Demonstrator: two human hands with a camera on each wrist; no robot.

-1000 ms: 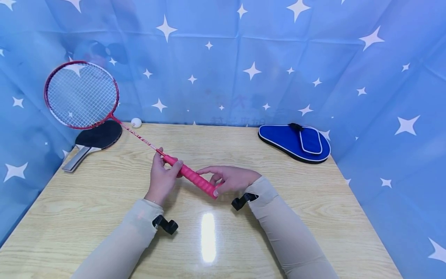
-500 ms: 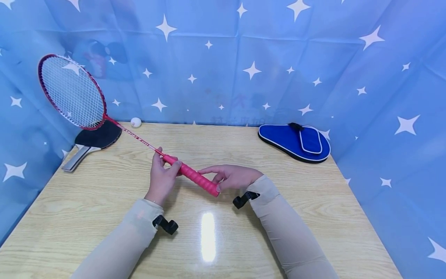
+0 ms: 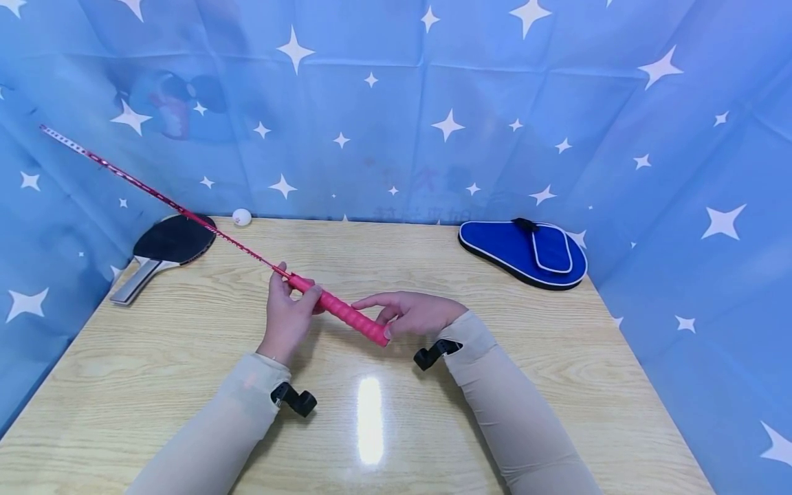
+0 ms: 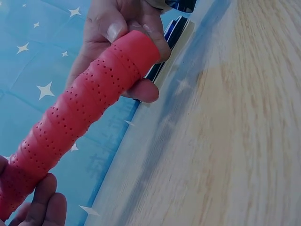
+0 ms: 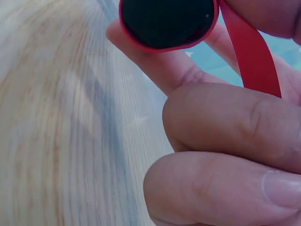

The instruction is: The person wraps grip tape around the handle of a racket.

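A badminton racket (image 3: 232, 242) slants above the table, its pink-red wrapped handle (image 4: 77, 106) toward the right and its head seen edge-on at the far left. My left hand (image 3: 289, 320) grips it where shaft and handle meet, thumb along the near side. At the handle's butt end, my right hand (image 3: 417, 316) has its thumb against the wrap and its index finger along the far side. In the right wrist view a strip of red grip tape (image 5: 254, 56) runs from beside the dark butt end into the curled fingers; its far end is hidden there.
A table tennis bat (image 3: 176, 240) lies at the back left, partly behind the shaft, with a white ball (image 3: 242, 217) nearby. A blue bat case (image 3: 520, 254) lies at the back right. A starry blue cloth (image 3: 371, 137) hangs around the wooden table (image 3: 346, 447).
The racket has rolled about its length, so its head went from nearly face-on to edge-on. My left hand stays in place; the right hand has risen slightly and still holds at the butt end.
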